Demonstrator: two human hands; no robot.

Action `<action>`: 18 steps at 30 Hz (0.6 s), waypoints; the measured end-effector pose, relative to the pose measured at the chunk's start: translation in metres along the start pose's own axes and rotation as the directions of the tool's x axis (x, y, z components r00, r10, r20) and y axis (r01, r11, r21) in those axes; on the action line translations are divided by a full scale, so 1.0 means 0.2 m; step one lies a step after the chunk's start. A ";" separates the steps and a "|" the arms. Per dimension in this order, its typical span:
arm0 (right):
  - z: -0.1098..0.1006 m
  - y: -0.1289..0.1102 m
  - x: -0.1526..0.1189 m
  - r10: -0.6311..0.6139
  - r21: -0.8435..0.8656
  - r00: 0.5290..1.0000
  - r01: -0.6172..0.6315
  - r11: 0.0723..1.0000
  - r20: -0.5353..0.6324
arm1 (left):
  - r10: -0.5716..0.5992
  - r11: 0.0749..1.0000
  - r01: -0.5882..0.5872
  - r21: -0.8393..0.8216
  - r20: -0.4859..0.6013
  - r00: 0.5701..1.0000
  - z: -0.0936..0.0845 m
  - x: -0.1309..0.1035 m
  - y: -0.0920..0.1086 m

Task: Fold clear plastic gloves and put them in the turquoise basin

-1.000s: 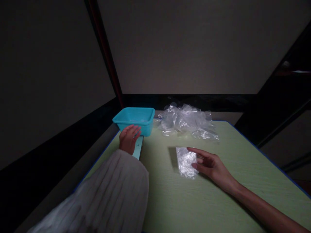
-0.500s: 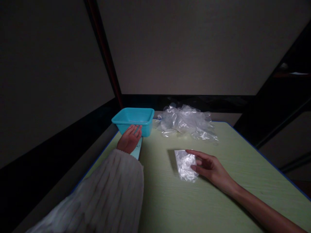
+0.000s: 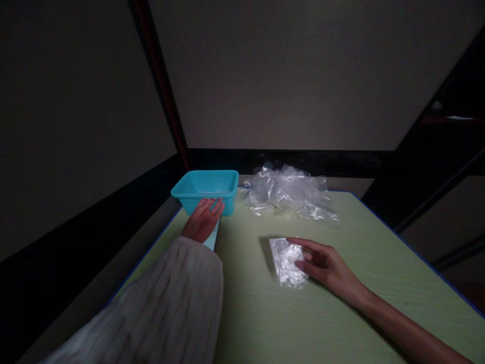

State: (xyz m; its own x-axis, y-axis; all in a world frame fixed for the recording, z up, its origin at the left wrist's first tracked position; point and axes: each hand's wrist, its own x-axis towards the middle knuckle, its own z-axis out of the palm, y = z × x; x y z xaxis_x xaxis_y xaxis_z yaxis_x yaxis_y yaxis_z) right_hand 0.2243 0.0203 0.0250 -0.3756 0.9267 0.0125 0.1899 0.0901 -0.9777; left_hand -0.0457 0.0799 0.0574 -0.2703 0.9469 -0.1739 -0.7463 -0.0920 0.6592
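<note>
My right hand (image 3: pixel 322 263) pinches the right side of a small folded clear plastic bag (image 3: pixel 286 260), thumb in front and fingers along its top edge. The bag is crinkled and shiny, and its shadow falls on the table to its left. My left hand (image 3: pixel 202 220) has its fingers stretched out, palm facing right, with nothing in it. Its fingertips overlap the front wall of a turquoise plastic basin (image 3: pixel 229 205); whether they touch it I cannot tell. Partly hidden under that hand and sleeve lies a flat object with a pale, screen-like face (image 3: pixel 212 237).
At the back of the light green table (image 3: pixel 257 313) lies a loose heap of clear plastic bags (image 3: pixel 290 192), right of the basin. Blue edging (image 3: pixel 409 240) runs round the tabletop. A wall (image 3: pixel 280 76) rises behind it, with dark structures on the right.
The whole view has shifted slightly. Both hands keep nearly the same poses, and the folded bag is still in my right hand.
</note>
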 end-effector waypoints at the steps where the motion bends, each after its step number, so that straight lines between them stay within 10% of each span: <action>1: 0.00 0.00 0.00 0.002 0.002 1.000 -0.002 1.000 0.000 | 0.005 1.000 -0.005 0.007 0.006 1.000 0.00 0.00 0.00; 18: -0.07 -0.06 -0.02 -0.051 0.009 0.996 0.052 0.999 -0.079 | 0.152 0.974 -0.182 0.134 0.209 0.966 0.06 -0.22 -0.09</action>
State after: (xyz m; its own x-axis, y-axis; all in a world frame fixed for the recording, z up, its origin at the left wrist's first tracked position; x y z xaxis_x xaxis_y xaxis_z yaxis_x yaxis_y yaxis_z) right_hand 0.2363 0.0212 0.0400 -0.3122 0.9467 0.0792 0.1615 0.1351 -0.9776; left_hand -0.0137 0.0443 0.0617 -0.2479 0.9651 0.0851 -0.5963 -0.2212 0.7717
